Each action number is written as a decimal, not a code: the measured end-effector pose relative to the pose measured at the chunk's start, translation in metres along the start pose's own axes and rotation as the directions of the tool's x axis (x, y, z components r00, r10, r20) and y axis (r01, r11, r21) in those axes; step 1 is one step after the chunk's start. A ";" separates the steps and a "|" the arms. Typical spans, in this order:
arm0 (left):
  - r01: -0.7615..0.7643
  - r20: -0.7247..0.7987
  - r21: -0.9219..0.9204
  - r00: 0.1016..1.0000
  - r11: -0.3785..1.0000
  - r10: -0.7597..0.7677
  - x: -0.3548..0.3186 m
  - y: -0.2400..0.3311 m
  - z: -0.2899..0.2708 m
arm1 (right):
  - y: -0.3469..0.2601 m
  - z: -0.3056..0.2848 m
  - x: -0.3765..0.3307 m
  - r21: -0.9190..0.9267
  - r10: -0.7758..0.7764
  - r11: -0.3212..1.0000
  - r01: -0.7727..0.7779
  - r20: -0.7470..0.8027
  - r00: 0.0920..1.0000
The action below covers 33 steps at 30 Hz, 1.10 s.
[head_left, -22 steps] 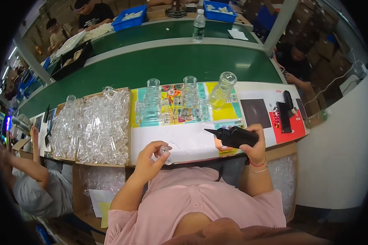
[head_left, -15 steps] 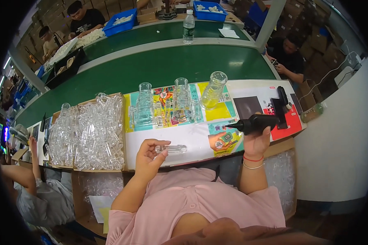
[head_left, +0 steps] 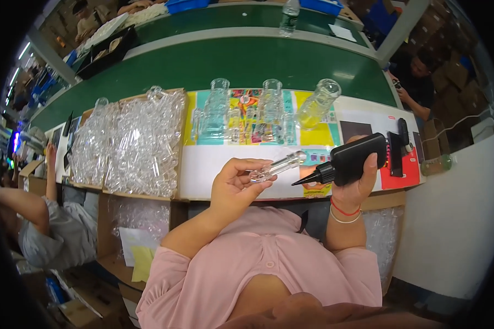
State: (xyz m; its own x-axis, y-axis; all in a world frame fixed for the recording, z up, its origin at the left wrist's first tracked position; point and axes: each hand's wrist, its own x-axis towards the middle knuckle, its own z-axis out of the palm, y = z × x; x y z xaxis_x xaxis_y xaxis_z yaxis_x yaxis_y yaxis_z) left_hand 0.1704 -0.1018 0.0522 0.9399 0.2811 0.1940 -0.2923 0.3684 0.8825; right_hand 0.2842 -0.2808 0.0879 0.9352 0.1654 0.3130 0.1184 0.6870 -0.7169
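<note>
My left hand (head_left: 231,185) pinches one end of a clear, narrow, elongated piece (head_left: 285,164), tilted up to the right. My right hand (head_left: 358,186) is wrapped round a black squeeze bottle (head_left: 359,159) with a pointed nozzle. The nozzle tip aims left and slightly down, just right of the clear piece and apart from it. Beyond my hands, a clear ribbed vessel (head_left: 214,112) and a second clear vessel (head_left: 271,107) stand with small clear pieces beside them. A third, wider clear vessel (head_left: 319,104) leans to the right.
To the left, a cardboard box (head_left: 182,148) is heaped with clear parts. Black tools (head_left: 394,153) lie on a red printed sheet (head_left: 409,170) at right. Behind is a green worktop (head_left: 230,57) with a water bottle (head_left: 290,17). Other people sit around.
The clear piece has turned from level to tilted and come closer to the nozzle. The black bottle's nozzle now points more downward. The whole view has shifted.
</note>
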 end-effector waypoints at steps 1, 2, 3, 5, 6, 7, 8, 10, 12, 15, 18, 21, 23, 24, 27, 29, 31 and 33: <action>0.003 -0.018 0.008 1.000 1.000 -0.003 -0.002 0.001 -0.001 | -0.002 0.005 -0.002 -0.071 -0.036 0.997 0.043 0.088 0.995; -0.024 0.004 0.089 1.000 0.996 0.024 -0.004 0.002 -0.001 | -0.008 0.021 -0.005 -0.122 -0.010 0.992 0.029 0.148 0.989; -0.052 0.031 0.169 0.998 0.984 0.047 -0.005 0.003 -0.002 | -0.006 0.022 -0.007 -0.117 -0.001 0.993 0.019 0.151 0.989; -0.069 0.018 0.171 0.998 0.983 0.066 -0.007 0.004 -0.003 | -0.002 0.023 -0.010 -0.349 -0.174 0.907 0.237 0.202 0.964; -0.080 0.020 0.172 0.997 0.982 0.078 -0.009 0.003 -0.005 | -0.001 0.031 -0.012 -0.408 -0.241 0.858 0.311 0.215 0.946; -0.092 0.024 0.172 0.996 0.981 0.089 -0.010 0.003 -0.006 | -0.002 0.033 -0.014 -0.404 -0.237 0.862 0.307 0.214 0.947; -0.091 0.021 0.174 0.996 0.980 0.089 -0.011 0.004 -0.007 | -0.003 0.033 -0.017 -0.455 -0.254 0.820 0.347 0.253 0.933; -0.080 0.013 0.143 0.997 0.987 0.079 -0.013 0.005 -0.008 | -0.004 0.037 -0.021 -0.496 -0.279 0.779 0.384 0.275 0.920; -0.094 0.012 0.141 0.996 0.986 0.093 -0.014 0.005 -0.007 | -0.004 0.037 -0.023 -0.510 -0.265 0.769 0.386 0.294 0.918; -0.104 0.020 0.123 0.995 0.987 0.103 -0.015 0.007 -0.009 | -0.003 0.038 -0.026 -0.538 -0.256 0.746 0.392 0.312 0.915; -0.107 0.030 0.107 0.994 0.988 0.104 -0.015 0.008 -0.010 | -0.006 0.035 -0.026 -0.538 -0.257 0.715 0.447 0.392 0.883; -0.113 0.021 0.108 0.994 0.988 0.112 -0.017 0.008 -0.009 | -0.011 0.034 -0.025 -0.517 -0.245 0.679 0.522 0.511 0.824; -0.112 0.011 0.107 0.994 0.988 0.112 -0.017 0.008 -0.010 | -0.014 0.035 -0.027 -0.512 -0.236 0.661 0.549 0.552 0.800; -0.117 0.010 0.137 0.993 0.984 0.116 -0.017 0.008 -0.010 | -0.015 0.034 -0.029 -0.526 -0.219 0.659 0.538 0.550 0.806; -0.129 0.003 0.178 0.992 0.976 0.130 -0.018 0.007 -0.012 | -0.015 0.034 -0.031 -0.540 -0.203 0.654 0.529 0.549 0.811; -0.136 -0.001 0.188 0.990 0.973 0.139 -0.018 0.005 -0.012 | -0.013 0.033 -0.031 -0.541 -0.205 0.651 0.532 0.550 0.810; -0.224 0.006 0.194 0.974 0.955 0.227 -0.018 0.003 -0.012 | -0.010 0.033 -0.028 -0.531 -0.196 0.693 0.488 0.512 0.836; -0.235 0.013 0.215 0.971 0.948 0.237 -0.018 0.003 -0.012 | -0.006 0.033 -0.027 -0.520 -0.197 0.731 0.442 0.459 0.866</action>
State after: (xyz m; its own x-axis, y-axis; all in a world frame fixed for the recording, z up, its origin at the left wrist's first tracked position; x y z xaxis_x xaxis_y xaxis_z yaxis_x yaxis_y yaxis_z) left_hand 0.1506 -0.0948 0.0461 0.8458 0.3489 0.4035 -0.4598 0.0932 0.8831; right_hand 0.2472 -0.2657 0.1039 0.6336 0.3331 0.6982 0.6733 0.2070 -0.7098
